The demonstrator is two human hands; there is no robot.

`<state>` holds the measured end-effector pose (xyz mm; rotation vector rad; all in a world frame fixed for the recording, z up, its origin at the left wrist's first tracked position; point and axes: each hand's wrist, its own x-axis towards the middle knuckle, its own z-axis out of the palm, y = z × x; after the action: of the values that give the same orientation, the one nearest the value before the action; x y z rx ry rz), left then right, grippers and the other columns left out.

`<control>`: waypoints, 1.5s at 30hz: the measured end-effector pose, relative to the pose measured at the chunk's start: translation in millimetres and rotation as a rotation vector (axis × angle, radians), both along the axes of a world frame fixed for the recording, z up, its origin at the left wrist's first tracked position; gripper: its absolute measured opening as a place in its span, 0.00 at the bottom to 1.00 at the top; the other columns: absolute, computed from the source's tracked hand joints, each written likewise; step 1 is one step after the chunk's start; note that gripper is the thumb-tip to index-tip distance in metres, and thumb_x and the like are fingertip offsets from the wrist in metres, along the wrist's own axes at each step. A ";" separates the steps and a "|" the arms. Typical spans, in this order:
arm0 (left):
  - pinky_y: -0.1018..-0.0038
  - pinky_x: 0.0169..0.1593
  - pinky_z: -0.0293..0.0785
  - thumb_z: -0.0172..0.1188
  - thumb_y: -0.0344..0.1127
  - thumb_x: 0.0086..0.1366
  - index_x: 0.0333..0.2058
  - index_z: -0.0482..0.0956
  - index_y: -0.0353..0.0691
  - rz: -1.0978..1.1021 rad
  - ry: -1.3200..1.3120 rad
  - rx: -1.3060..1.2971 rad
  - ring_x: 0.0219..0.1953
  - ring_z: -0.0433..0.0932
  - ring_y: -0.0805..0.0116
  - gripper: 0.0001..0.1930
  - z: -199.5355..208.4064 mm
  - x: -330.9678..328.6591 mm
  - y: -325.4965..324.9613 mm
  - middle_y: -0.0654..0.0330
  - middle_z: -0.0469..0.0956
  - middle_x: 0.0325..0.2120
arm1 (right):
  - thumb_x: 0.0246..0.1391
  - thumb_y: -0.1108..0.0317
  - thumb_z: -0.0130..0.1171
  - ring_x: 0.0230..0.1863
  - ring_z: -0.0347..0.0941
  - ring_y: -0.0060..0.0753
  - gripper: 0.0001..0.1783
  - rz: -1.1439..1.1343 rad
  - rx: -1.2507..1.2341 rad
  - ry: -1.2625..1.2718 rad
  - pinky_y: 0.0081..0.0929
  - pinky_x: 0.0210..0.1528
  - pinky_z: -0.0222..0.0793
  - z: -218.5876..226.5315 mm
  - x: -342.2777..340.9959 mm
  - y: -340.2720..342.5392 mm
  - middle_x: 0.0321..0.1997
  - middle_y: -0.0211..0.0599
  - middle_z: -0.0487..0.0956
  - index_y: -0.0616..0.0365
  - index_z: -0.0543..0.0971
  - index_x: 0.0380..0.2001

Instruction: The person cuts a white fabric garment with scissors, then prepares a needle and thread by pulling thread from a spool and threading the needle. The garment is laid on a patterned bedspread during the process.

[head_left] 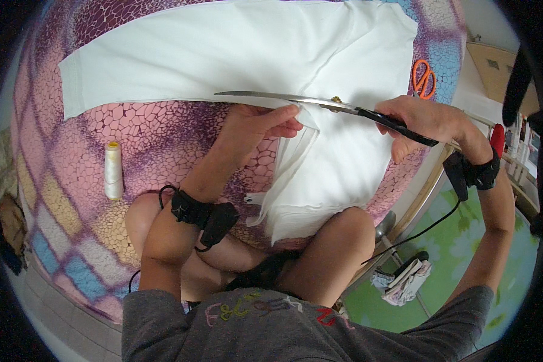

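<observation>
A large white cloth garment (pixel 235 51) lies spread on the patterned bedding, and part of it folds toward my knees. My left hand (pixel 256 123) pinches the edge of the white cloth between thumb and fingers. In my right hand (pixel 422 117) are long metal fabric scissors (pixel 265 96) with black handles. Their blades point left across the cloth's near edge, just above my left fingertips. The blades look close together; I cannot tell whether any cloth lies between them.
A cone of white thread (pixel 113 172) stands on the bedding (pixel 163 133) at the left. Orange-handled scissors (pixel 424 78) lie beyond my right hand. Below the bed's right side, folded cloths (pixel 404 283) rest over a green floor covering (pixel 464 259). My bent legs border the cloth.
</observation>
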<state>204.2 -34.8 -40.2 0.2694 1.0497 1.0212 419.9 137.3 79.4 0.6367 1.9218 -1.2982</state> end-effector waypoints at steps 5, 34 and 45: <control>0.74 0.35 0.79 0.60 0.32 0.58 0.35 0.77 0.32 0.019 -0.023 0.003 0.31 0.80 0.66 0.10 0.5 -2.3 -1.2 0.55 0.79 0.28 | 0.35 0.32 0.63 0.24 0.64 0.26 0.39 0.014 -0.024 -0.066 0.32 0.25 0.62 1.7 -16.7 0.5 0.19 0.34 0.69 0.64 0.69 0.24; 0.75 0.35 0.79 0.60 0.34 0.58 0.36 0.78 0.32 -0.020 -0.024 0.026 0.30 0.80 0.67 0.11 5.6 -0.8 0.6 0.54 0.79 0.28 | 0.36 0.36 0.65 0.20 0.58 0.21 0.36 -0.051 -0.006 -0.077 0.29 0.21 0.56 5.6 -26.2 -8.6 0.15 0.27 0.61 0.63 0.68 0.20; 0.75 0.36 0.78 0.60 0.36 0.59 0.36 0.77 0.31 -0.093 0.030 0.038 0.30 0.80 0.66 0.13 5.5 -2.4 1.3 0.52 0.79 0.29 | 0.28 0.35 0.69 0.20 0.57 0.19 0.37 -0.040 0.003 -0.102 0.22 0.20 0.54 -6.4 -26.3 -1.8 0.17 0.22 0.62 0.61 0.69 0.23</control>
<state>201.8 -33.5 -34.7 0.3619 1.0363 0.9565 393.6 135.5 73.0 0.7324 1.8369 -1.2629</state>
